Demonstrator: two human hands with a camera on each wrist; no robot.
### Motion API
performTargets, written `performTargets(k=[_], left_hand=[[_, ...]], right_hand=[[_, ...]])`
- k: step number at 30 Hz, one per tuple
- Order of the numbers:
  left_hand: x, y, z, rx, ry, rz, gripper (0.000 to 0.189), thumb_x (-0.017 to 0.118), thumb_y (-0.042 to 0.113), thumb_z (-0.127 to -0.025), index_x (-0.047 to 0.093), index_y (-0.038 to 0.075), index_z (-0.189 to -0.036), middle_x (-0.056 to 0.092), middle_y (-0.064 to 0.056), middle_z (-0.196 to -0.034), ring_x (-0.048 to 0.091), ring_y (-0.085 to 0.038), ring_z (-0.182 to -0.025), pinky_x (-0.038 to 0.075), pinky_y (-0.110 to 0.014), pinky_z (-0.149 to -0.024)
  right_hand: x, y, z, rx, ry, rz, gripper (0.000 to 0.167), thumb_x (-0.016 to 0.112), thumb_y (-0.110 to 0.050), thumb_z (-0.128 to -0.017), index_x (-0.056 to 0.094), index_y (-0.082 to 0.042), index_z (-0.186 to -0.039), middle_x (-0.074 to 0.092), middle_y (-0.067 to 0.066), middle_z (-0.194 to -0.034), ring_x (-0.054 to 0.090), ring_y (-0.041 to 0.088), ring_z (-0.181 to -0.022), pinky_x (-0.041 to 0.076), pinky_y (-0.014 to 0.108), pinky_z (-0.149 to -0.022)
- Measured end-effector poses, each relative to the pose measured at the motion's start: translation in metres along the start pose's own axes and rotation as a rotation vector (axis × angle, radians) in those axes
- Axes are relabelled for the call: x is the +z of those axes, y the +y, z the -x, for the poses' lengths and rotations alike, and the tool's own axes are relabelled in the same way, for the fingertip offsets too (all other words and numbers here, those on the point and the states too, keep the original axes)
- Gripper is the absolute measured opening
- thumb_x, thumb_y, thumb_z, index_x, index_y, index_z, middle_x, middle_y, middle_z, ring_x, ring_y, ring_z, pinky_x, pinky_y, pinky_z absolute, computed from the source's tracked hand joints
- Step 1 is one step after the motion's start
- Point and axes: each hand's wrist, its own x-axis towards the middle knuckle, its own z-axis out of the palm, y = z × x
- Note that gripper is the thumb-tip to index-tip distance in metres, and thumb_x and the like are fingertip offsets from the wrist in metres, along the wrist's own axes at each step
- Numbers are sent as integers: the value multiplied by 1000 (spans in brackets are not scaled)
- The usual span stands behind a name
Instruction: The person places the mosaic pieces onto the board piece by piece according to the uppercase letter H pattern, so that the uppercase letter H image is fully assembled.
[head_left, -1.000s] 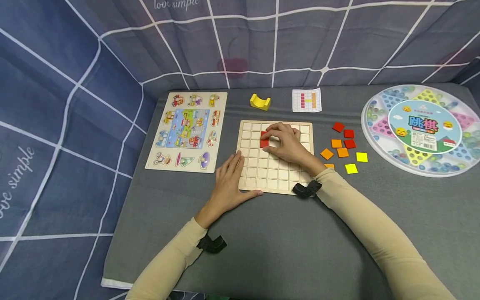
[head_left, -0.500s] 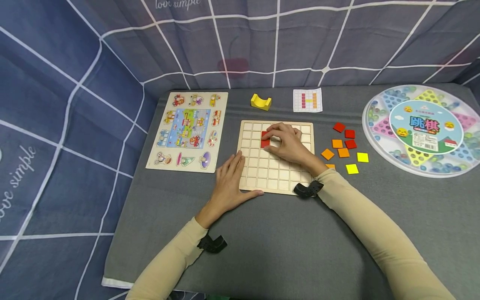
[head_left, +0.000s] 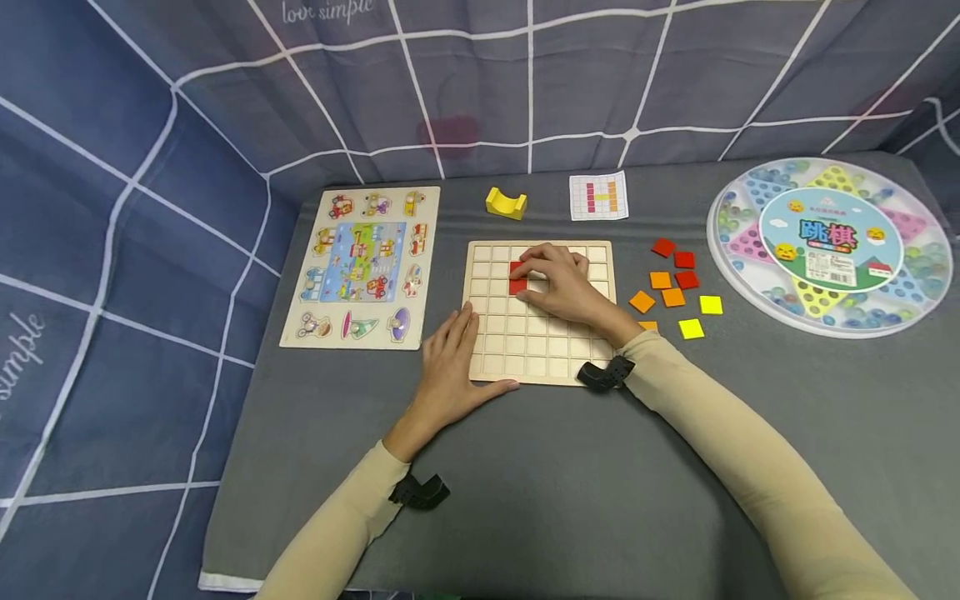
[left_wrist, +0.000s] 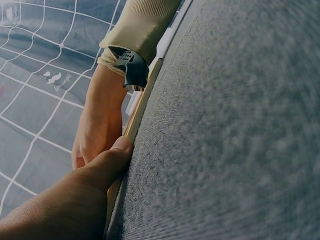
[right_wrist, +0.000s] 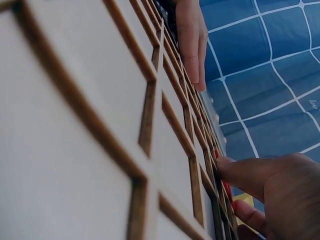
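A pale wooden grid board [head_left: 525, 343] lies in the middle of the table in the head view. On it, red square tiles [head_left: 517, 287] form a short upright strip in the upper left part. My right hand [head_left: 562, 287] bends over them, thumb and index finger at a red tile; the fingers partly cover it. In the right wrist view, red [right_wrist: 226, 189] shows between the thumb and a fingertip. My left hand [head_left: 448, 358] rests at the board's lower left corner, fingers straight along the left side, thumb [left_wrist: 120, 145] against the near edge.
Loose red, orange [head_left: 672, 297] and yellow tiles [head_left: 692, 328] lie right of the board. Behind it are a yellow curved block [head_left: 506, 204] and a printed pattern card [head_left: 598, 197]. A picture puzzle board [head_left: 300, 321] lies left, a round board-game case [head_left: 817, 313] right.
The head view has shifted slightly, so the tabletop things appear a little farther left. Against the board, both hands keep nearly the same place and pose.
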Motion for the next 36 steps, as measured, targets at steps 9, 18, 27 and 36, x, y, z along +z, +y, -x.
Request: performTargets(k=[9, 18, 27, 36], left_hand=[[-5, -4, 5, -37, 1, 23, 116, 78, 63, -70, 26, 1, -154, 20, -11, -163, 21, -34, -147, 22, -57, -106], [-6, -9, 5, -41, 2, 19, 115, 78, 61, -72, 24, 3, -155, 18, -11, -164, 18, -33, -149, 19, -58, -108], [-3, -10, 5, -16, -15, 33, 115, 76, 63, -73, 22, 3, -155, 16, -11, -164, 17, -35, -149, 18, -61, -107], [3, -3, 2, 33, -1, 39, 116, 79, 60, -72, 23, 2, -155, 18, -14, -163, 19, -37, -148, 20, -61, -105]], right_hand=[[-14, -18, 1, -14, -2, 11, 29, 76, -24, -86, 70, -19, -114, 51, 8, -137, 35, 31, -132, 13, 57, -101], [-59, 26, 29, 48, 106, -37, 34, 73, -17, -89, 66, -10, -121, 52, 14, -135, 39, 37, -127, 16, 58, -99], [-92, 67, 58, 156, 202, 26, 38, 73, -17, -89, 65, -7, -125, 50, 19, -136, 40, 42, -122, 24, 59, -96], [-102, 80, 78, 255, 244, 0, 36, 69, -13, -92, 63, -5, -127, 51, 18, -136, 43, 36, -109, 27, 45, -87]])
